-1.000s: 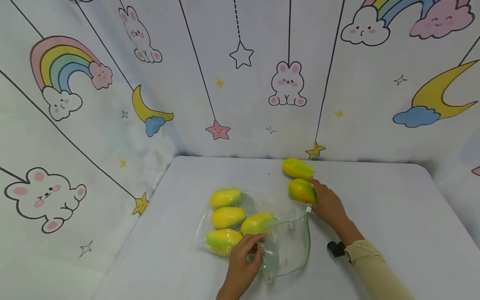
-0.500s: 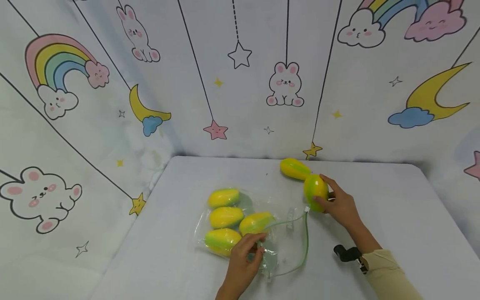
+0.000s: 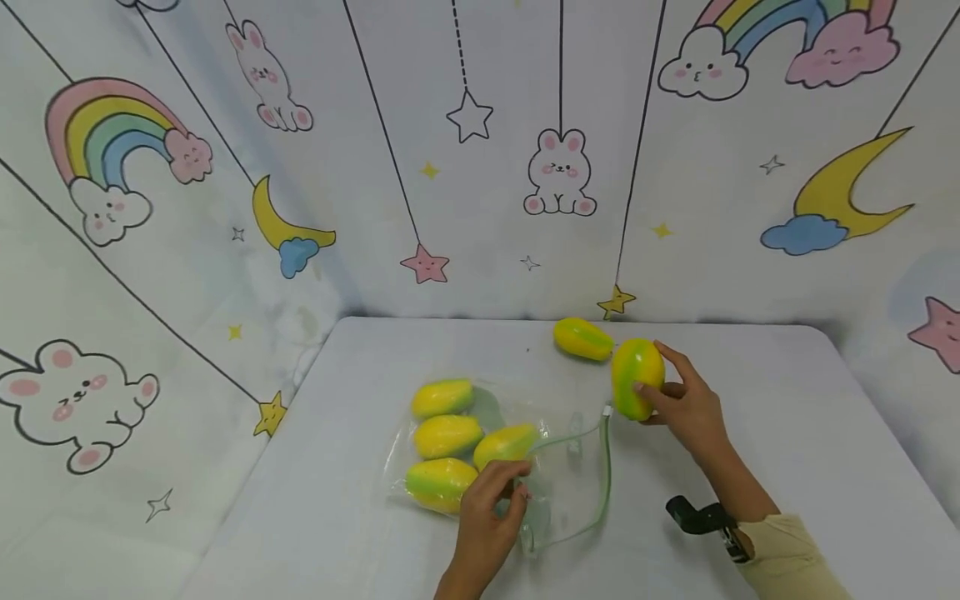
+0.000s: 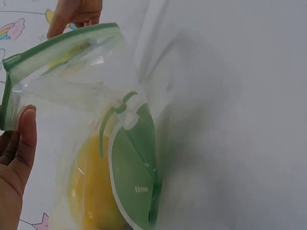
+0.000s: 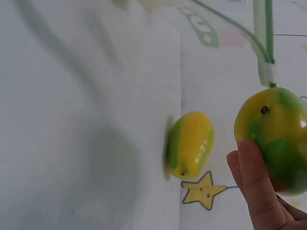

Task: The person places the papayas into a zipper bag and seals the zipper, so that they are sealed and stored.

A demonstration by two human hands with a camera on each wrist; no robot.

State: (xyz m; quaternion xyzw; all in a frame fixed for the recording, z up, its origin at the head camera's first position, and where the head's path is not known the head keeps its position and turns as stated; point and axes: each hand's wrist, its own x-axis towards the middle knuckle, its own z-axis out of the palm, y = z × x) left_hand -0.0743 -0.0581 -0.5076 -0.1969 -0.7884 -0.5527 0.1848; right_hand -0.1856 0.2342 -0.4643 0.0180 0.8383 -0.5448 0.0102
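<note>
My right hand point(image 3: 693, 408) grips a glossy yellow-green fruit point(image 3: 637, 379), oblong like a small papaya, above the table beside the bag's mouth. In the right wrist view, fingers press the side of this fruit point(image 5: 276, 139), whose dark stem spot shows. My left hand point(image 3: 486, 521) pinches the near edge of a clear zip bag point(image 3: 491, 407) with green print. Its green-trimmed mouth point(image 3: 606, 467) gapes toward the right. Several similar fruits point(image 3: 448, 437) lie inside, one partly behind the left hand. In the left wrist view, fingers point(image 4: 26, 139) hold the bag point(image 4: 132, 167) below its green zip.
One more yellow-green fruit point(image 3: 583, 339) lies loose at the table's back edge, just left of the held one. A white cloth covers the table point(image 3: 322, 492). Behind it hangs a white backdrop point(image 3: 375, 208) with cartoon drawings. A black device point(image 3: 701, 515) is strapped to the right wrist.
My right hand has picked up the fruit from near the back of the table, turned it upright and drawn it slightly right. The left hand stays on the bag.
</note>
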